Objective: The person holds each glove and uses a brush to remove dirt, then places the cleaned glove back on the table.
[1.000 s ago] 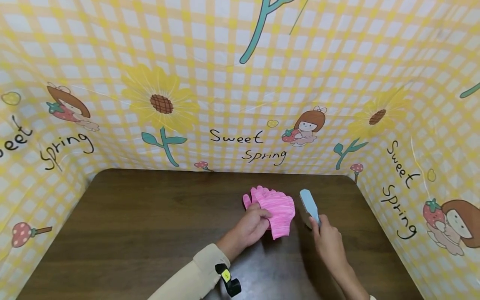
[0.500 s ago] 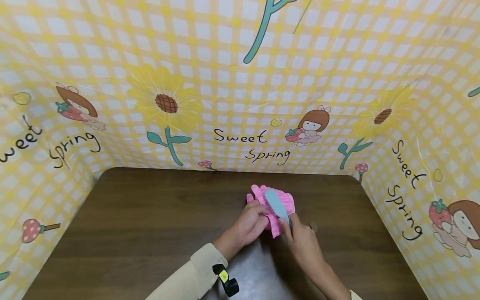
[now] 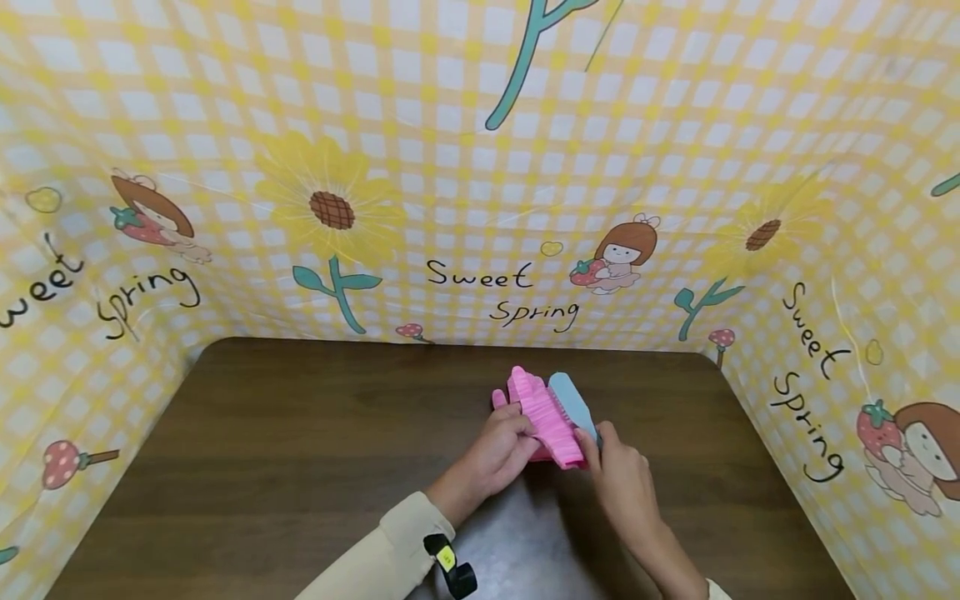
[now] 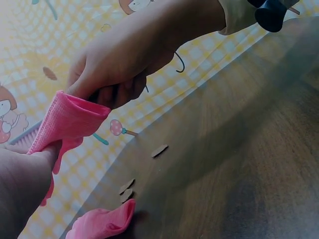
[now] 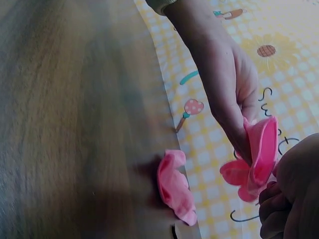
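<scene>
My left hand (image 3: 498, 450) pinches a pink knitted glove (image 3: 546, 417) and holds it up above the table. In my right hand (image 3: 626, 483) is the handle of a light-blue brush (image 3: 572, 400), its bristles against the glove's right edge. The left wrist view shows the left thumb at the glove's cuff (image 4: 75, 122) and part of the brush (image 4: 27, 138) behind it. The right hand's curled fingers (image 5: 274, 214) are close to the cuff in the right wrist view, where the brush is hidden. A second pink glove (image 5: 177, 189) lies on the table below.
Small brown flat pieces (image 4: 159, 151) lie on the dark wooden table (image 3: 300, 467). A yellow checked cloth (image 3: 465, 208) with printed flowers stands around the back and sides. A black device (image 3: 453, 567) is strapped at the left wrist.
The brush came from right of the glove, crossed over its face, and is now back at its right edge. The held glove looks narrower and more folded. The left hand has barely moved.
</scene>
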A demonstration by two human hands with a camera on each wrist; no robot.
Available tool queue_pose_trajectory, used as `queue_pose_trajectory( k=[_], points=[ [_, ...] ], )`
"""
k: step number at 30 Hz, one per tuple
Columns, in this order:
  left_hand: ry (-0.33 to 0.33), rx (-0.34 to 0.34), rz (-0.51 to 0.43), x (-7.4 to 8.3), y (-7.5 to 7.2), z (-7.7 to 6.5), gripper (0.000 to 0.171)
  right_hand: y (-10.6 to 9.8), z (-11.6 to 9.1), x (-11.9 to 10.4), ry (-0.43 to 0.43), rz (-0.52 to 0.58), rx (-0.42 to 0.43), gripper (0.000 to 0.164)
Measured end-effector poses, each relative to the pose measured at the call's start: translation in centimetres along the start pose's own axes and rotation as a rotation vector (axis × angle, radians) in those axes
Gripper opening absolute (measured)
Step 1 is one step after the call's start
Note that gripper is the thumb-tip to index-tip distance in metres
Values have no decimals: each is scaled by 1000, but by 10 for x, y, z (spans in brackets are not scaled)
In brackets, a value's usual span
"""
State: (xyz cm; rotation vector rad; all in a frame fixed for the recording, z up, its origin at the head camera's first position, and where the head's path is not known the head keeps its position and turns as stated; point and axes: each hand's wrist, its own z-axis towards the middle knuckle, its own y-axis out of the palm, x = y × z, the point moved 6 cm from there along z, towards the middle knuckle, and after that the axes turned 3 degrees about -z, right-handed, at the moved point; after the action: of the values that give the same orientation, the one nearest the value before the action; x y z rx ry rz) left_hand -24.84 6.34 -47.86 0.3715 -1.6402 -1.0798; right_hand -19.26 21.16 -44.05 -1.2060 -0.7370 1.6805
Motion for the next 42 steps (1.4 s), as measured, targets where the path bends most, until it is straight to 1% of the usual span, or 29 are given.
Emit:
queue_pose_trajectory(
  k=[6,15,19,22,24,27,29,31,33,35,38,40,42],
  points=[
    [15,-7,12,0,1,1,69,0,3,10,51,21,-33,30],
    [22,-8,21,0,2,-1,68,2,5,24,104,33,-22,33],
    [25,11,51,0,0,-2,65,3,7,32,145,58,-40,35],
    [35,25,74,2,-3,-1,64,0,6,30,161,89,-44,34],
    [39,29,76,4,-4,-1,64,-2,3,22,146,119,-58,31],
    [45,16,62,8,-1,0,66,-3,-2,3,64,145,-97,27],
    [38,10,50,10,1,-1,65,0,-5,-9,8,140,-132,25],
    [39,2,40,11,4,-2,65,2,-7,-18,-35,106,-137,25],
    [35,3,30,13,6,-3,65,3,-8,-21,-61,58,-108,25],
    [37,5,22,13,6,-4,67,2,-8,-22,-79,10,-54,25],
    [28,11,16,13,6,-4,68,-1,-8,-21,-96,-33,17,24],
    [18,8,18,13,6,-4,68,-2,-7,-19,-95,-37,37,23],
    [11,3,23,13,7,-4,67,-2,-6,-17,-82,-30,35,24]
  ],
)
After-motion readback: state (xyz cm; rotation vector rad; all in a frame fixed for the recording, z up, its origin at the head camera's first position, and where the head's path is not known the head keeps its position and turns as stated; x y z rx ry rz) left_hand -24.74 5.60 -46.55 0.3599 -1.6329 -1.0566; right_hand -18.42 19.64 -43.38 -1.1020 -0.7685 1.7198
